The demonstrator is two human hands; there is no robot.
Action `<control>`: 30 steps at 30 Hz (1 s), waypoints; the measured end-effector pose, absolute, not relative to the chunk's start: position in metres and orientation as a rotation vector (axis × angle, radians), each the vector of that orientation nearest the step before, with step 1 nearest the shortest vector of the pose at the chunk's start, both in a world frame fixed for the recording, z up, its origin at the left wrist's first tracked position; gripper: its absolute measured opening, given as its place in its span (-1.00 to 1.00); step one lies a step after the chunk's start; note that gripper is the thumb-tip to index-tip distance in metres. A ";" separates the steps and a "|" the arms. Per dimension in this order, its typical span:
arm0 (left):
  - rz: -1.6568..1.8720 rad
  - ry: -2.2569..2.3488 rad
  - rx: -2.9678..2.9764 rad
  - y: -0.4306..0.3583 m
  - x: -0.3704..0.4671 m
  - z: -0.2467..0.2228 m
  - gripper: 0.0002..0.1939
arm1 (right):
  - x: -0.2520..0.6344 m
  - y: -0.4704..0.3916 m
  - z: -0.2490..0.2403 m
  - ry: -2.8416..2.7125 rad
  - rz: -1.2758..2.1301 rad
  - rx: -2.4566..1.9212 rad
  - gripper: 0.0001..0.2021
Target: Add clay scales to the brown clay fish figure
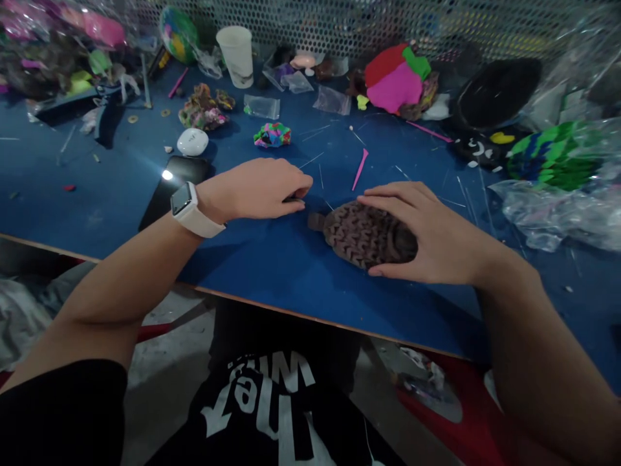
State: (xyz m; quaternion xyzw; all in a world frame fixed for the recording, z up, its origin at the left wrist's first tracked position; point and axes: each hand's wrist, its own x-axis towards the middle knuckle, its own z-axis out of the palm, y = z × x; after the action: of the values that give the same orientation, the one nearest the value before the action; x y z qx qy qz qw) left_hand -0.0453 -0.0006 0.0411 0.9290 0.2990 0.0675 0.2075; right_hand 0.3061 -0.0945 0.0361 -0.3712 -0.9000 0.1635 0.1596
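A brown clay figure [361, 234] covered in overlapping scales lies on the blue table, with a small flat brown tab [317, 222] at its left end. Curved around its right part is my right hand [412, 226], thumb on the near side and fingers on the far side. My left hand [266, 188], with a white-strapped watch [183, 199] on the wrist, hovers just left of the tab. Its fingers are curled closed, and a small dark bit shows between thumb and forefinger, too hidden to name. A pink clay tool [359, 169] lies beyond the figure.
Behind my left wrist lie a black phone [160, 200] and a white earbud case [193, 142]. Farther back are a multicoloured clay lump [272, 135], a paper cup [236, 57], small plastic bags [262, 107] and a black bowl [499, 94]. Clear plastic wrap [548, 210] lies at right.
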 end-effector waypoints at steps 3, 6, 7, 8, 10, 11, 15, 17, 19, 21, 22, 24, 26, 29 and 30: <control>0.225 0.854 2.568 -0.001 -0.043 0.039 -0.72 | 0.307 -0.096 0.035 -2.567 0.508 -1.070 0.18; 0.374 0.863 2.543 -0.007 -0.034 0.035 -0.70 | 0.302 -0.101 0.037 -2.536 0.519 -1.059 0.10; 0.439 0.861 2.532 -0.011 -0.030 0.034 -0.70 | 0.299 -0.103 0.038 -2.521 0.509 -1.053 0.08; 0.505 0.856 2.516 -0.014 -0.025 0.034 -0.71 | 0.297 -0.105 0.039 -2.505 0.504 -1.046 0.06; 0.611 0.839 2.472 -0.021 -0.018 0.033 -0.72 | 0.294 -0.109 0.042 -2.471 0.513 -1.039 0.04; 0.646 0.830 2.447 -0.024 -0.014 0.033 -0.72 | 0.293 -0.110 0.042 -2.461 0.523 -1.040 0.03; 0.730 0.823 2.348 -0.035 -0.007 0.036 -0.72 | 0.292 -0.109 0.042 -2.409 0.508 -1.092 0.07; 0.769 0.807 2.311 -0.039 -0.006 0.037 -0.74 | 0.289 -0.108 0.043 -2.338 0.451 -1.130 -0.06; 0.814 0.783 2.272 -0.042 -0.004 0.036 -0.76 | 0.284 -0.107 0.044 -2.244 0.378 -1.161 -0.31; 0.864 0.761 2.212 -0.046 -0.002 0.034 -0.77 | 0.278 -0.107 0.044 -2.184 0.327 -1.169 -0.55; 0.881 0.749 2.180 -0.047 -0.001 0.032 -0.74 | 0.274 -0.107 0.043 -2.180 0.315 -1.157 -0.63; 0.891 0.717 2.135 -0.050 0.001 0.030 -0.63 | 0.268 -0.108 0.041 -2.208 0.305 -1.096 -0.73; 0.876 0.694 2.119 -0.053 0.002 0.028 -0.53 | 0.263 -0.109 0.038 -2.218 0.281 -1.037 -0.79; 0.870 0.665 2.110 -0.058 0.004 0.027 -0.46 | 0.259 -0.111 0.035 -2.175 0.203 -0.993 -0.85; 0.879 0.642 2.112 -0.060 0.004 0.027 -0.46 | 0.259 -0.112 0.034 -2.160 0.173 -0.974 -0.88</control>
State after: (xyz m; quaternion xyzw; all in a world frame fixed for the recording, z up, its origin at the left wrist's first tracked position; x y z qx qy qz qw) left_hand 0.0041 -0.0596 0.0265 0.8245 0.2507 0.3434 0.3735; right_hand 0.2590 -0.1117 0.0345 -0.3802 -0.8434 0.0675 0.3735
